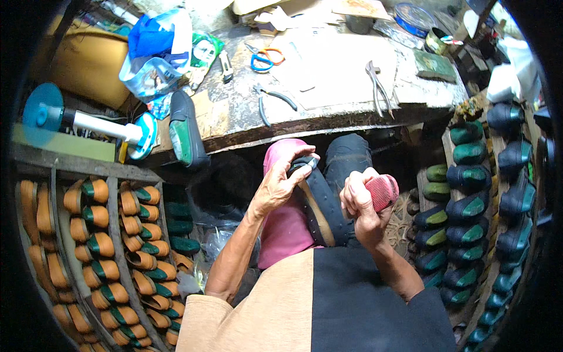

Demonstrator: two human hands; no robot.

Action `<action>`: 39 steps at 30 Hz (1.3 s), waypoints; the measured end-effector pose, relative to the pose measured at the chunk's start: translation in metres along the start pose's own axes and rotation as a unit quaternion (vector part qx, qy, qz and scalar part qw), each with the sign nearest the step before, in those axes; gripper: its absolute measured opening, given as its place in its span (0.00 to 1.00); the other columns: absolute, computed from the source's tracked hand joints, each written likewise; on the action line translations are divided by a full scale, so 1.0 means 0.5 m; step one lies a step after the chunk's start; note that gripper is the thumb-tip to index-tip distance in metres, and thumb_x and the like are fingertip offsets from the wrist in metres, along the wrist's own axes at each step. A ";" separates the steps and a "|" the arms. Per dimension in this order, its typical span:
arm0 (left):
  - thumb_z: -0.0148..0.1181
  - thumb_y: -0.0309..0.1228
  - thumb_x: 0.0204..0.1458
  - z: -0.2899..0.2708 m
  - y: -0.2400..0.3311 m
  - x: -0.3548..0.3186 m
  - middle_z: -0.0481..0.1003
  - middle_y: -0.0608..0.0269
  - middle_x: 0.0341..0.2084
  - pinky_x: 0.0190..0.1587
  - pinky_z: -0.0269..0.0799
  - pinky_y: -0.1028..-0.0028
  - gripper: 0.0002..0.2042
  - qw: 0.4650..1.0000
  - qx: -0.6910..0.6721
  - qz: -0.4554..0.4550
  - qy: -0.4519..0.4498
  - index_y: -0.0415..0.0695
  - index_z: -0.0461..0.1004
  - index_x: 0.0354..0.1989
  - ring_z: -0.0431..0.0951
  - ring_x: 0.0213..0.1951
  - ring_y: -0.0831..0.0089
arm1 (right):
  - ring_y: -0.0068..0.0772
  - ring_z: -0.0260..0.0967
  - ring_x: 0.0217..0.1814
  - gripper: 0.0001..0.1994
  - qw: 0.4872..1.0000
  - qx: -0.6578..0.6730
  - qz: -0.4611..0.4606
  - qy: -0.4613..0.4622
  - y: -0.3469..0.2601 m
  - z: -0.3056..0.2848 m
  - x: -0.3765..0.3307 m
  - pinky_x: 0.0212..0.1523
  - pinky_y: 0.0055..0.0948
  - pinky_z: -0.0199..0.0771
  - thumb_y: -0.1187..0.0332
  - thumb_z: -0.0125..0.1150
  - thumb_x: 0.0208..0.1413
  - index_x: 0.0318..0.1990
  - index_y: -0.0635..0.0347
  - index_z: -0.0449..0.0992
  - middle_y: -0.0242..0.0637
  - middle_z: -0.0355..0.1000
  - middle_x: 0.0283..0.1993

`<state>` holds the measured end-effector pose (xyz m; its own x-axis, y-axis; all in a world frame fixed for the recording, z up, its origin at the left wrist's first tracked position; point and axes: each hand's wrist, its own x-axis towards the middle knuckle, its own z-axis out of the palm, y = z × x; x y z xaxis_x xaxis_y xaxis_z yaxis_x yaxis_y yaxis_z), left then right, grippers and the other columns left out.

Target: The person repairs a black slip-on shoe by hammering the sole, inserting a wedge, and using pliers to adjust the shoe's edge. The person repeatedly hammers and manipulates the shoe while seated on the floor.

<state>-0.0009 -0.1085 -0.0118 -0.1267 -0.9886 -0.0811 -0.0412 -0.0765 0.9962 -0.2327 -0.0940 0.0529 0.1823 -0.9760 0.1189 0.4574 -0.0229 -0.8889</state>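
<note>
The left hand (281, 179) has its grip pinched on the far end of a dark shoe piece (325, 205), thumb and fingers pressed over the edge there, while the piece lies slantwise across the lap with a tan strip along its left side and small dots scattered over its dark surface. The right hand (362, 199) has its grip curled around a red textured piece (383, 192), whose patterned face shows at the right of the fingers; what kind of thing it is I cannot tell, nor whether this hand touches the shoe piece just beside it. Pink cloth (284, 237) covers the left thigh, and dark trousers (348, 154) show on the right leg. Beyond the knees, the bench (352, 121) carries dark-handled pliers (265, 92), scissors (268, 59) with blue and orange handles, a cutter knife (226, 66), metal pincers (373, 70) and a green block (434, 66). A dark and green shoe (189, 129) stands tilted at the bench's near left edge. Tan and green shoes (149, 246) fill a rack at the left, and dark and green shoes (469, 205) line another at the right
</note>
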 end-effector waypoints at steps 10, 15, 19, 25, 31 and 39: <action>0.60 0.23 0.73 0.023 0.017 0.049 0.78 0.52 0.64 0.78 0.66 0.63 0.28 0.997 0.044 0.013 -0.068 0.38 0.64 0.80 0.76 0.71 0.63 | 0.20 0.56 0.28 0.08 0.987 0.145 -0.025 0.066 0.018 0.041 0.045 0.34 0.28 0.62 0.68 0.57 0.80 0.45 0.53 0.65 0.27 0.60 0.31; 0.57 0.19 0.73 0.018 0.012 0.043 0.76 0.51 0.65 0.78 0.65 0.64 0.28 0.996 0.015 0.032 -0.083 0.39 0.62 0.81 0.74 0.71 0.64 | 0.18 0.55 0.25 0.09 0.987 0.134 -0.010 0.087 0.024 0.047 0.069 0.30 0.26 0.60 0.68 0.57 0.81 0.44 0.52 0.65 0.24 0.58 0.30; 0.56 0.16 0.72 0.022 0.010 0.041 0.75 0.51 0.65 0.77 0.65 0.65 0.30 0.997 0.002 0.031 -0.076 0.39 0.60 0.82 0.74 0.70 0.64 | 0.18 0.55 0.25 0.09 0.988 0.124 -0.013 0.094 0.028 0.052 0.073 0.29 0.25 0.59 0.69 0.56 0.80 0.42 0.53 0.65 0.25 0.58 0.30; 0.54 0.15 0.70 0.029 0.017 0.019 0.75 0.52 0.63 0.75 0.66 0.66 0.31 0.999 -0.012 0.018 -0.046 0.40 0.60 0.82 0.75 0.67 0.65 | 0.19 0.55 0.24 0.09 0.984 0.113 0.004 0.137 0.017 0.070 0.085 0.27 0.27 0.61 0.71 0.53 0.80 0.41 0.54 0.65 0.26 0.59 0.29; 0.54 0.17 0.72 0.024 -0.005 0.001 0.75 0.56 0.64 0.75 0.66 0.67 0.30 0.998 -0.057 -0.011 -0.019 0.40 0.60 0.83 0.74 0.67 0.69 | 0.20 0.54 0.18 0.16 0.975 0.060 0.086 0.194 0.022 0.099 0.129 0.22 0.28 0.60 0.66 0.58 0.78 0.32 0.53 0.65 0.25 0.57 0.22; 0.55 0.22 0.74 0.018 -0.058 0.025 0.76 0.56 0.65 0.75 0.66 0.67 0.30 0.997 -0.068 0.003 -0.047 0.40 0.59 0.83 0.73 0.68 0.69 | 0.18 0.53 0.23 0.06 0.975 -0.045 0.027 0.218 0.104 0.114 0.032 0.25 0.25 0.57 0.70 0.55 0.78 0.45 0.56 0.65 0.26 0.58 0.27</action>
<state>-0.0101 -0.1175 -0.0422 -0.2192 -0.9730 -0.0722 0.0939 -0.0947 0.9911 -0.1565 -0.0986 0.0337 -0.1913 -0.9753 -0.1108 0.3755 0.0315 -0.9263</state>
